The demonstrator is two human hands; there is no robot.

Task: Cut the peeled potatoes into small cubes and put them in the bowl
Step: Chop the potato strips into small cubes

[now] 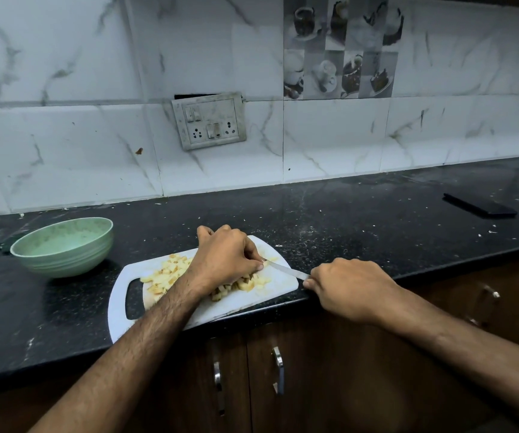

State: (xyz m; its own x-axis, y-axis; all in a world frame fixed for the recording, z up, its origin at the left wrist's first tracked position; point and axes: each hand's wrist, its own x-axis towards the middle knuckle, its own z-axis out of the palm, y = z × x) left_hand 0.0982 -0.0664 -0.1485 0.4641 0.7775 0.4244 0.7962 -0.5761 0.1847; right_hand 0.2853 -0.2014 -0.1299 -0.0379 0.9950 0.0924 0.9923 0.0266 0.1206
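Head view: our left hand lies palm down over the potato cubes on the cutting board, knuckles up, fingers curled and bunched at the knife's tip end. Whatever those fingers press is hidden under the hand, so we cannot tell if they pinch a piece or only steady the pile. Our right hand sits just off the board's right corner, clenched around the handle of the knife, thumb side toward the board; the thin blade runs up and left from that fist, low over the board, to meet the left fingertips.

The potato is pale yellow with some browned faces, already in small, uneven cubes. One heap spreads left of the left wrist toward the board's handle slot; a second, smaller cluster shows below the left hand, near the board's middle. Both forearms reach in from the bottom edge, the left crossing the board's near side.

The white board lies skewed on the black speckled counter, its near edge overhanging the counter's front. A pale green bowl stands to the board's left, apart from it; we see no cubes inside.
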